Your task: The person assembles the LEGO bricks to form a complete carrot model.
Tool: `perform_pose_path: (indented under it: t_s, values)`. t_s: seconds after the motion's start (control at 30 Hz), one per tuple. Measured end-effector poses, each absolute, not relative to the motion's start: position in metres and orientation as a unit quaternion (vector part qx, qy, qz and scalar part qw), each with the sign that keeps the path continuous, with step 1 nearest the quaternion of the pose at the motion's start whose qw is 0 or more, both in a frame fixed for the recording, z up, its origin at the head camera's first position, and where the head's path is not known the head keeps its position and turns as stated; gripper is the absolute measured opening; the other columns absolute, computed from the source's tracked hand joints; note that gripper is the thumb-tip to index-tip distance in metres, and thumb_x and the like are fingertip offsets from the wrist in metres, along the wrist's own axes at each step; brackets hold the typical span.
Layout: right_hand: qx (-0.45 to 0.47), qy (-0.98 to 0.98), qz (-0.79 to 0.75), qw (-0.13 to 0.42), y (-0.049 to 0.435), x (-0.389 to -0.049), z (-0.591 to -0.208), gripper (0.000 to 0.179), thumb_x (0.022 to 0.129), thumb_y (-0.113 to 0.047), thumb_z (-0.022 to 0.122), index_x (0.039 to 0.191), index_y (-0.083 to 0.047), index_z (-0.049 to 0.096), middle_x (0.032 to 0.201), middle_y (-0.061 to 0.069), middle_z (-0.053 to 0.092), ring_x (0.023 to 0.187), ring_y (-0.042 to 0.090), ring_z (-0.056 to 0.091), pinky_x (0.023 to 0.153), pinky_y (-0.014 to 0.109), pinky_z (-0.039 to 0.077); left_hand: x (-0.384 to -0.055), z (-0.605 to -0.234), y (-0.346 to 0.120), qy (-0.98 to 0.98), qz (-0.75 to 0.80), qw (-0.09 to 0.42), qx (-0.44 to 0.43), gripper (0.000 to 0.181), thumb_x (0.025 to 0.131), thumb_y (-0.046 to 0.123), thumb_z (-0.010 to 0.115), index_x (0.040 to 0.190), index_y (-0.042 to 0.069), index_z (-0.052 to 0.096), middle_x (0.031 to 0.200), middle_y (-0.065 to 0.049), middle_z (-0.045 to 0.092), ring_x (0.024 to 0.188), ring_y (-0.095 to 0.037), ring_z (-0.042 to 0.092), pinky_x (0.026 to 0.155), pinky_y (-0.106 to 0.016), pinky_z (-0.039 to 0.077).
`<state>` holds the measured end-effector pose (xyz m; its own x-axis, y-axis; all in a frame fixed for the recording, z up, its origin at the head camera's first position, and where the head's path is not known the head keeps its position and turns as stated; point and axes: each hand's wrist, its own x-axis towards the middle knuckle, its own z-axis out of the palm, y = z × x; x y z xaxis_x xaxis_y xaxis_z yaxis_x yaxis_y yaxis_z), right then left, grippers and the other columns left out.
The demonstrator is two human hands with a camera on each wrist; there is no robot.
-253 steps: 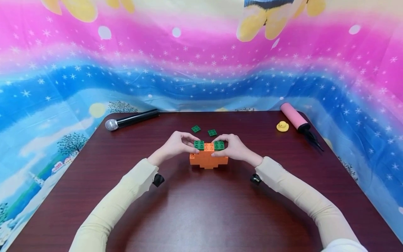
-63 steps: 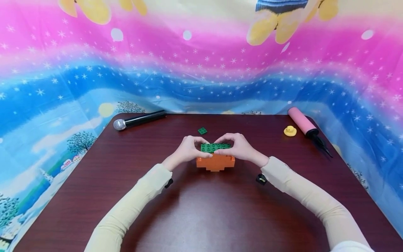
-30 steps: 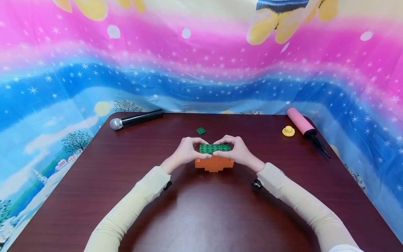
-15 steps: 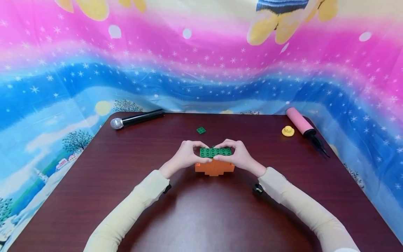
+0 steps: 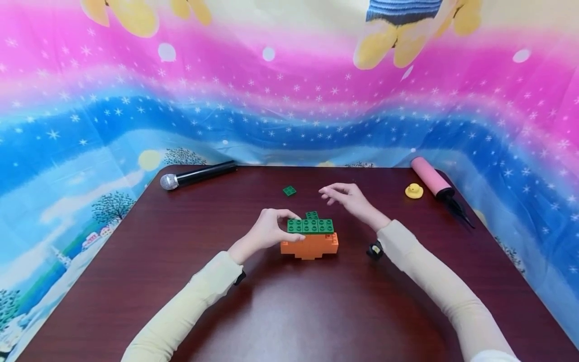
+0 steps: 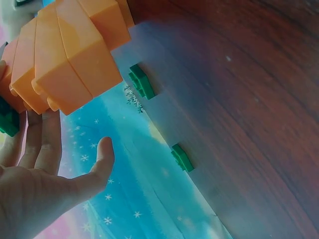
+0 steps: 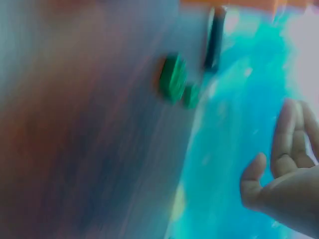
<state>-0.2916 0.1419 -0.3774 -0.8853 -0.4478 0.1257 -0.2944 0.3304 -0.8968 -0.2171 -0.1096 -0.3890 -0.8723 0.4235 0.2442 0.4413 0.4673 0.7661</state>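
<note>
On the table stands a build of orange toy bricks [image 5: 309, 245], topped by a row of green bricks [image 5: 310, 226]. My left hand [image 5: 264, 231] holds the row's left end, thumb in front and fingers behind. In the left wrist view, its fingers reach behind the orange bricks [image 6: 75, 55]. Raised to the right behind the build, my right hand [image 5: 346, 196] touches nothing, its fingers loosely bent. One small green brick [image 5: 312, 215] shows just behind the row, and another flat green brick [image 5: 289, 190] lies farther back. The right wrist view is blurred.
A black microphone [image 5: 199, 175] lies at the table's back left. At the back right are a yellow rubber duck [image 5: 413, 190] and a pink hand pump [image 5: 431, 178] with a black nozzle. A patterned cloth [image 5: 280, 100] hangs behind the table.
Over eight seconds ago, orange studs showed between two green bricks; now green fills that gap. Since half a second ago, my right hand has let go and moved up and right. The left stays.
</note>
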Motion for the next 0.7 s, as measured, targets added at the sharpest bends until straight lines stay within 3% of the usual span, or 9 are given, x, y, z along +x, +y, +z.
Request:
perform_pose_path:
  t_s: [0.13,0.23,0.5,0.7]
  values:
    - [-0.185,0.853,-0.474,0.115,0.141,-0.324,-0.391,0.038,0.092,-0.026,0.064,0.121,-0.002,0.064,0.113,0.021,0.066,0.099,0.039,0.064,0.096,0.051,0.046,-0.217,-0.390,-0.110,-0.858,-0.446,0.017,-0.255,0.036,0.071,0.029,0.084,0.102,0.012,0.073,0.066,0.006,0.065,0.055,-0.012,0.053,0.055,-0.027,0.047]
    - [-0.174,0.868,-0.445,0.137,0.134,-0.343,-0.403,0.041,0.089,-0.024,0.068,0.122,-0.001,0.063,0.110,0.018,0.068,0.098,0.032,0.066,0.092,0.045,0.049,-0.217,-0.390,-0.109,-0.859,-0.444,0.022,-0.255,0.036,0.072,0.029,0.084,0.102,0.013,0.073,0.063,0.005,0.063,0.053,-0.011,0.051,0.055,-0.026,0.046]
    - [-0.147,0.865,-0.463,0.128,0.102,-0.377,-0.421,0.045,0.083,-0.022,0.075,0.122,-0.003,0.063,0.110,0.014,0.067,0.097,0.026,0.065,0.087,0.038,0.051,-0.215,-0.391,-0.110,-0.852,-0.453,0.025,-0.261,0.035,0.072,0.028,0.084,0.101,0.012,0.073,0.072,0.005,0.068,0.063,-0.021,0.056,0.058,-0.025,0.048]
    - [-0.145,0.854,-0.480,0.138,0.078,-0.389,-0.427,0.047,0.083,-0.016,0.075,0.126,-0.005,0.060,0.119,0.016,0.064,0.110,0.028,0.059,0.088,0.038,0.050,-0.214,-0.393,-0.112,-0.854,-0.445,0.035,-0.267,0.034,0.072,0.029,0.084,0.101,0.013,0.073,0.079,0.005,0.070,0.070,-0.018,0.058,0.062,-0.024,0.049]
